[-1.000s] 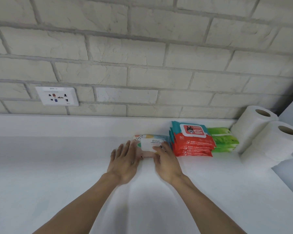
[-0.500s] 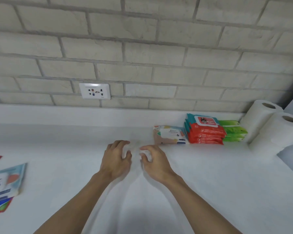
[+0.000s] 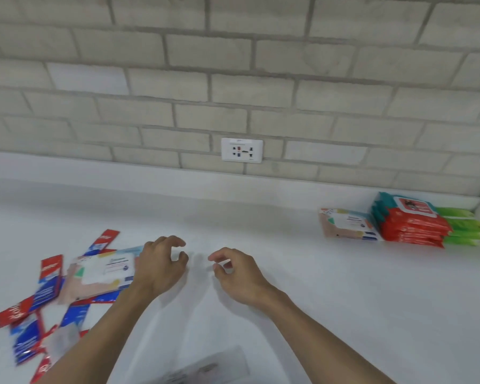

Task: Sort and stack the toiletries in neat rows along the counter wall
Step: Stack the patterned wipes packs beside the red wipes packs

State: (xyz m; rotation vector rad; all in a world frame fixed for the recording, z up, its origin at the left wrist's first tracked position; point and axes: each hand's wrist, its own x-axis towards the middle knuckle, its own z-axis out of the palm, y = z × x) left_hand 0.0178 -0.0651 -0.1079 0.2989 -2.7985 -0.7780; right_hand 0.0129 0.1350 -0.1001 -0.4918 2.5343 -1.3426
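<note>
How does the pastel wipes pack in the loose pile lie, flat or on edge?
Flat: the pastel wipes pack rests atop the red-and-blue packets, white label facing up. The left hand hides its right end.

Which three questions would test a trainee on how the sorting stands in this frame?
1. True or false: the right hand holds a wipes pack.
2. What stands directly between the pastel pack at the wall and the green packs? A. the red wipes stack B. a soap bottle C. a folded towel
3. Fill in: the loose red-and-blue sachets lie to the ___ of the left hand.
Key: 1 false, it holds nothing; 2 A; 3 left.
</note>
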